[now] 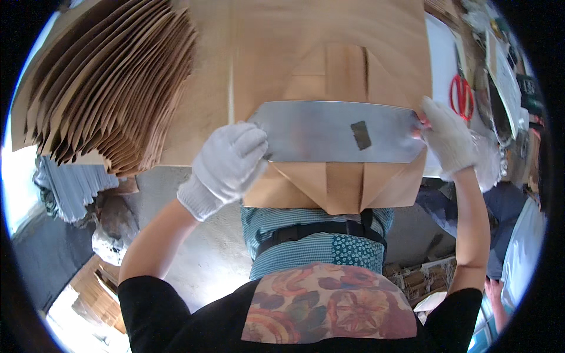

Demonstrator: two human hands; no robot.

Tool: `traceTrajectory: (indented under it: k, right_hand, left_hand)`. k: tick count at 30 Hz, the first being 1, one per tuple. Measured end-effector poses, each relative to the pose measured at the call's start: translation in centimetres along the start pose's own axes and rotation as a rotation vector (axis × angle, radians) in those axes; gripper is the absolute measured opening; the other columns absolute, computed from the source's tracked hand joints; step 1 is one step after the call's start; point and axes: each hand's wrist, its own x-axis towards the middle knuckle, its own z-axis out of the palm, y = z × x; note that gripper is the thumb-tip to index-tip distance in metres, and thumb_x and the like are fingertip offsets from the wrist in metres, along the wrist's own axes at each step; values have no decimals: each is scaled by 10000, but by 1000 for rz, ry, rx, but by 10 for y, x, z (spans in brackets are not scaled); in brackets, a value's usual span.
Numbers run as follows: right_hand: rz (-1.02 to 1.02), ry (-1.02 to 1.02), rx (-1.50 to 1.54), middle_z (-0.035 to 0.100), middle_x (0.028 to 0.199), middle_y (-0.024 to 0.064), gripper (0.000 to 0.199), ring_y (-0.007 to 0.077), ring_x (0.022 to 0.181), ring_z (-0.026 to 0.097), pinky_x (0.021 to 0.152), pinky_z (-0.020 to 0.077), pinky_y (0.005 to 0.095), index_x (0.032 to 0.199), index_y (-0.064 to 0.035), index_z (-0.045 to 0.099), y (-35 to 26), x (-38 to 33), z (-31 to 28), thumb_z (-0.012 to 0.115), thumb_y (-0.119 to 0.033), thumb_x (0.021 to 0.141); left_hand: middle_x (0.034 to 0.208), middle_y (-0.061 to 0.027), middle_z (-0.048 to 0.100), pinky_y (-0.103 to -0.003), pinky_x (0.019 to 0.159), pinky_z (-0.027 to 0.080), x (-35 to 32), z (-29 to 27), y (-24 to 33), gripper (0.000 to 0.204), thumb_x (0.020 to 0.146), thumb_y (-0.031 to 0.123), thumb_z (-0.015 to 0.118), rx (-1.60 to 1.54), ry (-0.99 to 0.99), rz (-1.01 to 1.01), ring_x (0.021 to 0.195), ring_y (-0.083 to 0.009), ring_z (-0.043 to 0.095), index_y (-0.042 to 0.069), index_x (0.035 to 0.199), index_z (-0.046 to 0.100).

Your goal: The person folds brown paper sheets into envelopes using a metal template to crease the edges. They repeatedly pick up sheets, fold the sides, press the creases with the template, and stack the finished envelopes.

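Observation:
A flat grey metal plate [306,132] with angled ends and a small dark patch lies across a brown paper bag [344,185]. The bag's bottom end is folded into triangular flaps, which show above and below the plate. My left hand [228,166], in a white knitted glove, is closed on the plate's left end. At the right end, my right hand [448,136], gloved the same way, grips the plate, with a thumb or fingertip showing reddish at its edge. The bag's near edge reaches my waist.
Fanned brown paper sheets or bags [118,82] cover the left of the work surface. Red-handled scissors [462,97] lie at the right, beside clear plastic [486,159]. A plastic bag [115,232] sits lower left. What looks like another person's arm [497,303] shows lower right.

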Motion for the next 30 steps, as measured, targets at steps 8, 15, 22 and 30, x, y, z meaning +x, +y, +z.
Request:
traceTrajectory:
  k: [8,15,22,30]
  right_hand:
    - [49,-191,59,690,1002,152,309,357,959,713,862,569,465,1067,-48,606,-12,38,-13,777,15,817]
    - [-172,-108,103,635,1340,127,630,342,1274,630,1070,535,431,1255,-121,671,-14,-31,-15,938,-86,686]
    - [-291,111,-86,653,1300,87,570,358,1284,613,1059,536,458,1145,-165,725,-28,-45,5,970,-246,637]
    - [-178,150,-129,590,1488,163,880,384,1400,555,1169,476,439,1354,-160,659,-39,-10,6,1006,-364,571]
  left_hand:
    - [865,-39,589,-441,777,470,43,40,36,331,611,176,819,72,-109,-4,833,-290,608,138,889,643]
    - [849,-41,667,-419,794,453,36,48,30,228,610,120,831,-243,47,-149,856,-288,615,131,787,687]
    - [947,-67,678,-432,861,462,41,59,54,254,684,87,865,-223,144,-458,939,-310,618,99,877,700]
    - [1285,-150,617,-507,1037,470,90,36,33,728,632,307,961,141,219,-552,1194,-372,560,106,1288,715]
